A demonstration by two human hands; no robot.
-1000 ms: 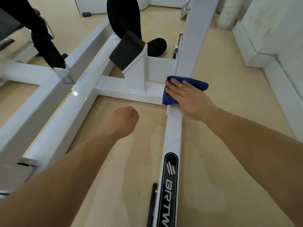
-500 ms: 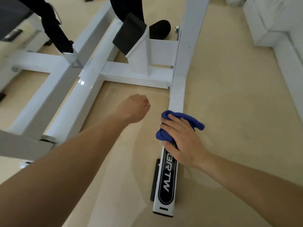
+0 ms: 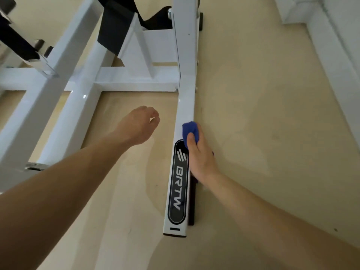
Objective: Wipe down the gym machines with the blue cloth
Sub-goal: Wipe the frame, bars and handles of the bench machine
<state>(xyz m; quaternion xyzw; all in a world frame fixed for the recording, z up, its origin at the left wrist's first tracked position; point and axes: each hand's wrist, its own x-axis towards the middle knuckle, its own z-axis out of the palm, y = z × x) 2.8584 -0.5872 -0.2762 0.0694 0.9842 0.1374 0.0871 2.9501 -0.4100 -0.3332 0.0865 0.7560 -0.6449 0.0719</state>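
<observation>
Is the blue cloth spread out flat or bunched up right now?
Bunched up: the blue cloth shows as a small wad gripped in the right hand and held against the edge of the white bar.

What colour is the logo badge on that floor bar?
Black logo badge with white BRTW lettering, on the white floor bar; head view shows it best.

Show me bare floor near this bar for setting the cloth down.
Widest bare floor lies right of the labelled bar, up to the baseboard. A smaller patch lies between that bar and the glossy rail, below the crossbeam, under the left hand. Crowded: beyond the crossbeam, among the black pads.
</observation>
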